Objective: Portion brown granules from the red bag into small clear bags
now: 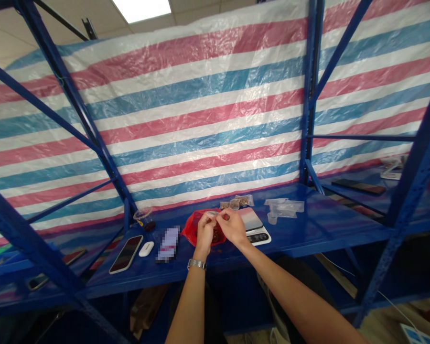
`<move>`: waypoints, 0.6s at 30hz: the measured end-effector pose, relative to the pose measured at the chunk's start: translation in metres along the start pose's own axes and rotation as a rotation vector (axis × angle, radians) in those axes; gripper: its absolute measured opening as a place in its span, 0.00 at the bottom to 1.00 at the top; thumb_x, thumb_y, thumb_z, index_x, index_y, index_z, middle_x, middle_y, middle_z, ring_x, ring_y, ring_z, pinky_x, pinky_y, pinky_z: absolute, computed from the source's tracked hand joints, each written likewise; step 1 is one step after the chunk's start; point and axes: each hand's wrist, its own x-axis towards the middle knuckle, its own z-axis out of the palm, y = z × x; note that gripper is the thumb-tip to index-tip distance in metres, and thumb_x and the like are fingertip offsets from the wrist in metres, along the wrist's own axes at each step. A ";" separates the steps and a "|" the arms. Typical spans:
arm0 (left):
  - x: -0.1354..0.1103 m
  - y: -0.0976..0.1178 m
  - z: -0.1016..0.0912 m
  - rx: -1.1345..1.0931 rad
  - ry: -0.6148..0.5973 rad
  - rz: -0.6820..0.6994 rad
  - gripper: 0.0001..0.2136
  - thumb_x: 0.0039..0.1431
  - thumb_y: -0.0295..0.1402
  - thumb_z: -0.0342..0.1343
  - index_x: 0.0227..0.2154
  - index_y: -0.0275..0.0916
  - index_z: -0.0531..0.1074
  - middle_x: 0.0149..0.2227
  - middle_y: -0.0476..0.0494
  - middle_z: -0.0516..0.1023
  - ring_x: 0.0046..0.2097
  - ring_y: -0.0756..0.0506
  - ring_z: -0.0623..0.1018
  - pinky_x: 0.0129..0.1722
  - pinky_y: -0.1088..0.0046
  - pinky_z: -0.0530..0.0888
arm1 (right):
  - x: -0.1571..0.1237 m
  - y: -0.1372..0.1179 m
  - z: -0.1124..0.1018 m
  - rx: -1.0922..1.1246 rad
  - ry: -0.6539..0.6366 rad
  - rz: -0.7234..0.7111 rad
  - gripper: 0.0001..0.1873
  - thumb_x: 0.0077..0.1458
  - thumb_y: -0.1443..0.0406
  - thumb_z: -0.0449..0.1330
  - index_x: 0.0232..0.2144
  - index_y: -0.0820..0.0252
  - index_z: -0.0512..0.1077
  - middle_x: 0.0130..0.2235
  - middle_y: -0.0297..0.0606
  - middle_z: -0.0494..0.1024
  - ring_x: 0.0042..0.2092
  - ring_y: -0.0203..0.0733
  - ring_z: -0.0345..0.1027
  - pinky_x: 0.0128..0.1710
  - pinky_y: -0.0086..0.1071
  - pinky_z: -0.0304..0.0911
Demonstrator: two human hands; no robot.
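Closely bunched, the fingertips of the left hand point(205, 234) and right hand point(232, 227) meet above a red plastic bag point(192, 229), pinching something too small to make out. Dark brownish pieces point(218, 235) show in the bag, which lies on a blue steel shelf point(308, 215), just beside a digital kitchen scale point(258, 235) and near small clear bags point(238, 202).

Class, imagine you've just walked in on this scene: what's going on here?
A person's left hand and right hand pinch something small, hard to make out, above a red plastic bag on a blue metal shelf. A digital scale sits right of the bag, with small clear plastic bags and a pouch of brown pieces behind. A smartphone and white earbud case lie further left.
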 end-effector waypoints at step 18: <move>0.007 0.010 -0.011 -0.562 0.136 -0.234 0.07 0.48 0.33 0.62 0.29 0.40 0.70 0.33 0.43 0.81 0.36 0.45 0.81 0.45 0.64 0.76 | 0.003 -0.001 0.001 0.087 -0.183 -0.038 0.28 0.70 0.48 0.47 0.63 0.50 0.69 0.33 0.35 0.82 0.29 0.45 0.77 0.34 0.39 0.73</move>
